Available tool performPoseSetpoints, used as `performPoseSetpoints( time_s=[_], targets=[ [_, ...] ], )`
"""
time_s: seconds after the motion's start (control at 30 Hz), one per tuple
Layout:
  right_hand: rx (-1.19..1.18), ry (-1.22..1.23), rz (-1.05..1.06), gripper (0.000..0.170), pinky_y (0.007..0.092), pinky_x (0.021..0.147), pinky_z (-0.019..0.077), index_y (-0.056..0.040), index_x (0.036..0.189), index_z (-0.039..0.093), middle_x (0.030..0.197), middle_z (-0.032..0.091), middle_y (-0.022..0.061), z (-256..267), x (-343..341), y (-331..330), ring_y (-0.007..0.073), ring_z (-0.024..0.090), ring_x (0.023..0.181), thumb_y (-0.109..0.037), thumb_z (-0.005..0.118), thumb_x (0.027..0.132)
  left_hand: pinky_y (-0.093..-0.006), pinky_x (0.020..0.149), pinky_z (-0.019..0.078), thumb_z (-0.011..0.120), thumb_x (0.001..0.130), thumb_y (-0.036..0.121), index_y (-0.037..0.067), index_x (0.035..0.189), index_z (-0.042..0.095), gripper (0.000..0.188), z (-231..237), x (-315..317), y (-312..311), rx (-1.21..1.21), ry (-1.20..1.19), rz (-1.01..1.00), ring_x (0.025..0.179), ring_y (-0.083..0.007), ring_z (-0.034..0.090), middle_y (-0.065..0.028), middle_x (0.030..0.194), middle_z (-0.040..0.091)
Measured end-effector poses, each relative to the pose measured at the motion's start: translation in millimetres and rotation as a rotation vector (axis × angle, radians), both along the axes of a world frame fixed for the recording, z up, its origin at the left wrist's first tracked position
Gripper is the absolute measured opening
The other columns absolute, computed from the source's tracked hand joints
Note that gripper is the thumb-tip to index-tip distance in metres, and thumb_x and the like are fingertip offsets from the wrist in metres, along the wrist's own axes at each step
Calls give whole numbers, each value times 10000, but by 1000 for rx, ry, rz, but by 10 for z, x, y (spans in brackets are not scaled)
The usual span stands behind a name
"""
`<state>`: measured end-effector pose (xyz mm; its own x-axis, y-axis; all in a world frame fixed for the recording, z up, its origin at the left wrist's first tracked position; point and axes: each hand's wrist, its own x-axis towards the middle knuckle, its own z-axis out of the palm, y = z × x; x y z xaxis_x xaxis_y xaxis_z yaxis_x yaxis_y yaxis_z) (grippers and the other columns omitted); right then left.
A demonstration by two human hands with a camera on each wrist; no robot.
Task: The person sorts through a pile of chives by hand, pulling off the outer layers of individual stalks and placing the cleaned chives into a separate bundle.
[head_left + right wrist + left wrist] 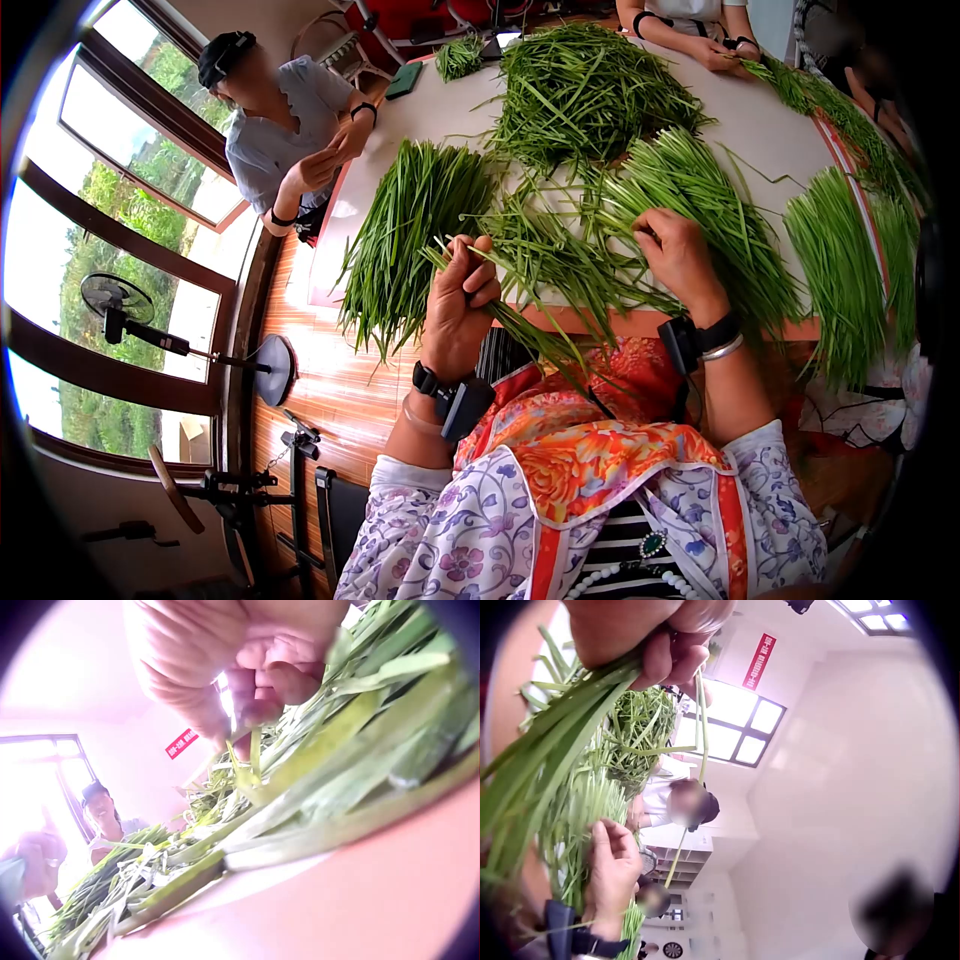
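My left hand [462, 295] grips a small bunch of garlic chives [562, 750], its leaves trailing toward my lap. In the left wrist view a thin pale stalk [703, 727] sticks out past the fingers. Over the loose chives at the table's near edge, my right hand [682, 262] has its fingers bent. Its thumb and fingertip pinch a yellowish chive leaf [256, 754] in the right wrist view. Between the hands lies a loose scatter of chives [560, 245]. A neater bundle [415, 235] is left of it, and another bundle [715, 210] lies by the right hand.
A large chive heap [590, 95] rises mid-table [770, 150]. More chives [840, 270] line the right edge. One person [290, 140] sits at the left, another [690, 25] at the far side. A green box [403, 80] lies near the far left corner. A fan [115, 300] stands by the windows.
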<state>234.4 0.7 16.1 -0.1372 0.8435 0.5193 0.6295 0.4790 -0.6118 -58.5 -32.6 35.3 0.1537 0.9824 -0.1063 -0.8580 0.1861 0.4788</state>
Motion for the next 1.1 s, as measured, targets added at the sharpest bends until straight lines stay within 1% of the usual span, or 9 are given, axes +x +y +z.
performPoseSetpoints(
  time_s=[0.1, 0.27, 0.53, 0.63, 0.7, 0.83, 0.97, 1.03, 1.1],
  targets=[
    [9, -5, 81, 88, 402, 624, 470, -6, 875, 616, 800, 619, 150, 67, -6, -45, 348, 602, 714, -38, 653, 800, -168, 462, 305, 554, 980, 233, 102, 1014, 569, 136, -89, 13, 18, 68, -35, -57, 590, -46, 379, -2, 848, 566],
    [-19, 173, 23, 87, 332, 575, 447, 16, 858, 595, 755, 604, 149, 67, 130, -15, 264, 580, 637, -63, 630, 870, -183, 449, 302, 457, 1023, 253, 88, 1025, 576, 203, -56, 105, 19, 97, -159, -130, 618, -71, 336, 31, 712, 408],
    [-14, 121, -157, 65, 345, 591, 460, 10, 877, 601, 746, 613, 147, 71, 307, 7, 270, 587, 646, -51, 620, 864, -189, 482, 314, 480, 1013, 256, 64, 1046, 564, 212, 43, 142, -5, 282, -80, -223, 649, -82, 318, 16, 746, 415],
    [-184, 71, 45, 140, 363, 670, 487, -15, 955, 637, 901, 651, 120, 342, -1, -167, 284, 621, 774, -40, 651, 818, -190, 486, 317, 503, 1002, 269, 76, 1029, 566, 204, 141, 128, -73, 371, 84, -220, 658, -86, 332, 16, 747, 423],
    [123, 12, 350, 249, 378, 780, 483, -33, 1033, 643, 979, 651, 91, 389, -335, -242, 282, 596, 871, -52, 674, 787, -196, 487, 314, 529, 990, 276, 83, 1000, 570, 198, 201, 95, -112, 385, 168, -215, 682, -93, 364, 8, 750, 463],
    [-100, -106, 735, 357, 383, 826, 474, -38, 1131, 639, 1051, 656, 87, 469, -725, -423, 294, 578, 976, -77, 700, 781, -212, 515, 316, 512, 997, 265, 86, 998, 556, 184, 227, -48, -187, 407, 213, -149, 696, -117, 448, -44, 773, 529],
    [-509, -153, 1021, 297, 373, 743, 502, 11, 1121, 629, 990, 664, 146, 537, -568, -534, 318, 630, 873, -129, 670, 862, -227, 495, 298, 436, 1022, 324, 127, 1036, 567, 236, 264, -260, -193, 464, 101, -87, 624, -111, 369, -21, 706, 512],
    [-540, -155, 1030, 243, 368, 714, 510, 12, 1068, 643, 907, 676, 180, 608, -403, -537, 311, 659, 815, -129, 656, 871, -236, 541, 304, 375, 1034, 364, 161, 1065, 579, 290, 274, -353, -167, 498, 27, -80, 623, -108, 321, 18, 643, 465],
    [-641, -164, 769, 225, 352, 673, 508, 19, 1044, 654, 850, 677, 174, 775, -205, -484, 279, 662, 739, -131, 648, 877, -252, 585, 314, 360, 1036, 378, 168, 1073, 583, 309, 258, -361, -111, 559, -10, -71, 635, -112, 317, 25, 616, 447]
  ],
)
